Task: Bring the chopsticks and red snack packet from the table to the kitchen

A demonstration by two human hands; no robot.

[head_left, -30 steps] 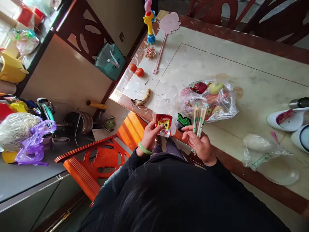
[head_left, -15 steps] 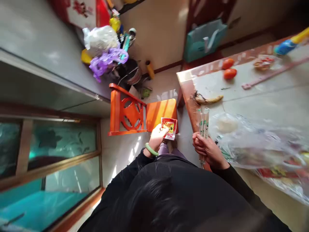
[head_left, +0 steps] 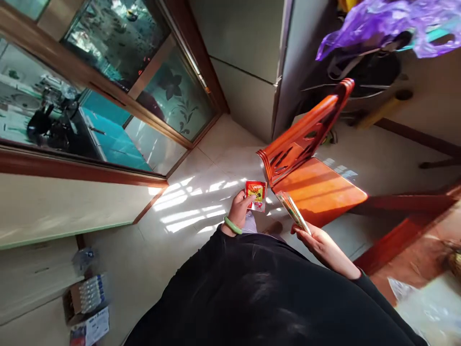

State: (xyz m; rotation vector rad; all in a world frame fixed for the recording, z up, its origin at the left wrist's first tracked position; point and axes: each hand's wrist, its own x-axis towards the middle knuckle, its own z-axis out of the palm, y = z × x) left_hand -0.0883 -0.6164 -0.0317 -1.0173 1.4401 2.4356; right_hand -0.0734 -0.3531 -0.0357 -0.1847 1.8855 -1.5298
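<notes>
Left hand (head_left: 240, 210) pinches red sachet (head_left: 255, 194) upright above fingers; right hand (head_left: 317, 242) grips wrapped chopsticks (head_left: 293, 213), long axis pointing up-left.

a home: tiled floor (head_left: 201, 192), orange chair (head_left: 317, 187), glass doors (head_left: 118, 96).

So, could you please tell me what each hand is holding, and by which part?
The left hand pinches a small red sauce packet by its lower left edge. The right hand grips a bundle of wrapped chopsticks by its lower end.
</notes>
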